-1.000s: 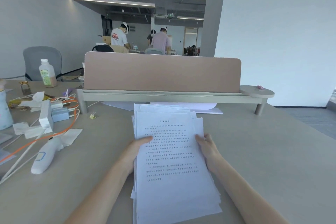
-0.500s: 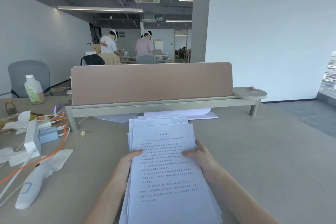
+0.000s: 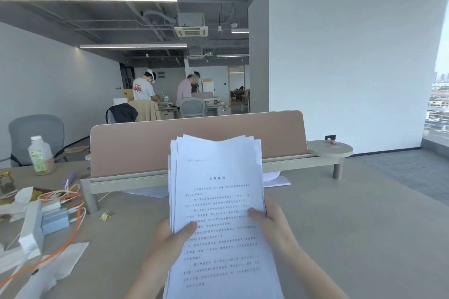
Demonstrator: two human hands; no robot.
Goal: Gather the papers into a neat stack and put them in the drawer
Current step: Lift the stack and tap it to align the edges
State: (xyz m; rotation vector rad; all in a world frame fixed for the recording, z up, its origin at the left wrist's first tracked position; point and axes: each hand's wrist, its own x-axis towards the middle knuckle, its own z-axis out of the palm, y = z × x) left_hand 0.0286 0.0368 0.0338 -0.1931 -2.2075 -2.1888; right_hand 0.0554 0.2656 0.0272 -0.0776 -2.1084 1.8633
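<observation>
A thick stack of white printed papers (image 3: 218, 189) stands nearly upright in front of me, lifted off the grey desk (image 3: 340, 226). Its top edges are uneven. My left hand (image 3: 170, 238) grips the stack's left edge with the thumb on the front sheet. My right hand (image 3: 269, 223) holds the right edge, thumb also on the front. A few more white sheets (image 3: 274, 181) lie flat on the desk under the divider shelf. No drawer is in view.
A pink desk divider (image 3: 136, 150) on a raised shelf with a round end (image 3: 330, 149) crosses the desk behind the stack. At the left lie orange cables (image 3: 73, 226), white boxes, tissues, a bottle (image 3: 40, 155) and a binder clip (image 3: 105, 215). People stand far back.
The stack lay flat on the desk under both hands; now both hands have lifted it and tilted it upright. The camera view has risen.
</observation>
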